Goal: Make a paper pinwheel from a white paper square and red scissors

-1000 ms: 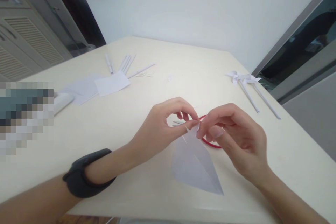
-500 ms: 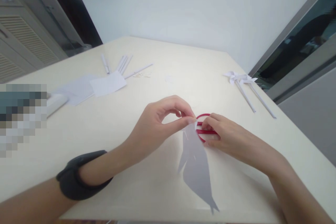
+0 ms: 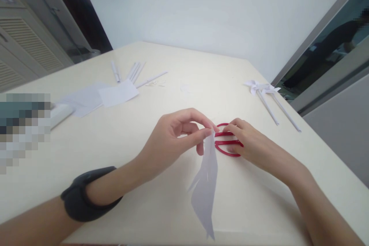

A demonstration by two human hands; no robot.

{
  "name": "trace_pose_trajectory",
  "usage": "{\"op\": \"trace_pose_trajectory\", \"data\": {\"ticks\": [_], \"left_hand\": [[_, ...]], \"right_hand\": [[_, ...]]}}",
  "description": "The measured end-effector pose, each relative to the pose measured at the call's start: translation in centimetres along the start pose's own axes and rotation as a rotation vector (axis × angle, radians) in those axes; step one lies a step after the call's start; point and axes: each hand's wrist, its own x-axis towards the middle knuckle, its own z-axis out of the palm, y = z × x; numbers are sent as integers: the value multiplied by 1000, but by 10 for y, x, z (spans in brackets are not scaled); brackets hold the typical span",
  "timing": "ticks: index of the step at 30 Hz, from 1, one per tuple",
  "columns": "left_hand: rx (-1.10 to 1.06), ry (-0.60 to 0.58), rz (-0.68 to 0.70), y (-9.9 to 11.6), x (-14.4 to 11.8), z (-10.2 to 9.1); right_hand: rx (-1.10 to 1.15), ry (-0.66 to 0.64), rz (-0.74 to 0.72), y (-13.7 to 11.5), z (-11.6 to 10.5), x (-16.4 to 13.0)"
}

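Between thumb and index finger, my left hand (image 3: 184, 132) pinches the top of a cut piece of white paper (image 3: 203, 192). The paper hangs down towards me, with slits and a pointed lower end. Just to the right, my right hand (image 3: 248, 140) has its fingers and thumb on the handles of red-handled scissors (image 3: 223, 143). The scissor blades are hidden behind my left fingertips and the paper.
On the table (image 3: 161, 130), white paper sheets (image 3: 118, 93) and several rolled paper sticks (image 3: 134, 72) lie at the left. Small scraps (image 3: 155, 83) lie near them. Two paper pinwheels (image 3: 269, 102) on sticks are at the right. A wall (image 3: 184, 11) rises behind.
The hanging paper has swung left and turned more edge-on. My right hand's fingers have shifted on the scissor handles, showing more of the red loops. My left hand keeps its pinch.
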Motion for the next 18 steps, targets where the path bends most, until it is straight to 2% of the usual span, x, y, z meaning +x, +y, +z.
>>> {"op": "trace_pose_trajectory", "data": {"ticks": [5,10,14,18], "left_hand": [[-8,-12,0,0,1,0],[6,-31,34,0,0,1],[-37,-39,44,2,0,0],[-75,-30,21,3,0,-1]], "right_hand": [[-60,-50,-18,-9,2,5],[-70,-7,85,-11,-1,5],[134,103,177,-13,-11,6],[346,129,100,-23,-19,6]]}}
